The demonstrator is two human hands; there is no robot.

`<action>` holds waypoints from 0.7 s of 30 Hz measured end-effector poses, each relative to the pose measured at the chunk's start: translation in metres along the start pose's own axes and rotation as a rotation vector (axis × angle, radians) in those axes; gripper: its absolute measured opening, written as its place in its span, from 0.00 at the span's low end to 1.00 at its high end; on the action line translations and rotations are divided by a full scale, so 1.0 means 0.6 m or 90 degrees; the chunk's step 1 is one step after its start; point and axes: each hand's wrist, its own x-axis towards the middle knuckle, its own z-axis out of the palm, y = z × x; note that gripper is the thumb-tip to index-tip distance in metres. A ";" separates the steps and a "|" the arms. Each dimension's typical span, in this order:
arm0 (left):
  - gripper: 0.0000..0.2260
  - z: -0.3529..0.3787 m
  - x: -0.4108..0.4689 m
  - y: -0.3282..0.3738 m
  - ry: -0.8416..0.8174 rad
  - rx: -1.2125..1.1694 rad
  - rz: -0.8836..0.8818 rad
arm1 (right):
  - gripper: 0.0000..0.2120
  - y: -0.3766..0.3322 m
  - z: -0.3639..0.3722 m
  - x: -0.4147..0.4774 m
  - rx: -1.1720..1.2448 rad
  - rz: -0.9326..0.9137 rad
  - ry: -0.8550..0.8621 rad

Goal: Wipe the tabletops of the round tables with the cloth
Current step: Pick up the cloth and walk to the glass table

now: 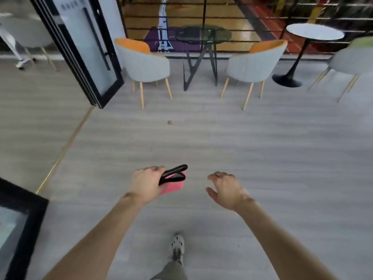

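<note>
Overhead, left hand (145, 184) grips pink cloth (174, 187); right hand (227, 189) hangs relaxed.

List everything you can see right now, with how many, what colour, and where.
glass table: one, clear top, dark legs, back centre
white table: one, white top, black pedestal, back right
orange-lined chairs: two, grey, either side of the glass table
far chair: one, grey, right edge
door: one, black-framed glass, left
cloth: one, pink, in left hand
black item: one, folded, held with the cloth; unclear what
shoe: one, white, bottom centre
left hand: grips cloth
right hand: empty, fingers relaxed
</note>
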 end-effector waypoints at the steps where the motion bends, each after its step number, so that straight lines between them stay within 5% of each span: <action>1: 0.15 0.000 0.049 0.010 -0.003 -0.003 0.017 | 0.23 0.033 -0.006 0.023 -0.006 0.022 0.004; 21: 0.11 -0.038 1.054 0.044 0.052 -0.044 0.117 | 0.18 0.583 -0.228 0.690 0.019 0.229 -0.011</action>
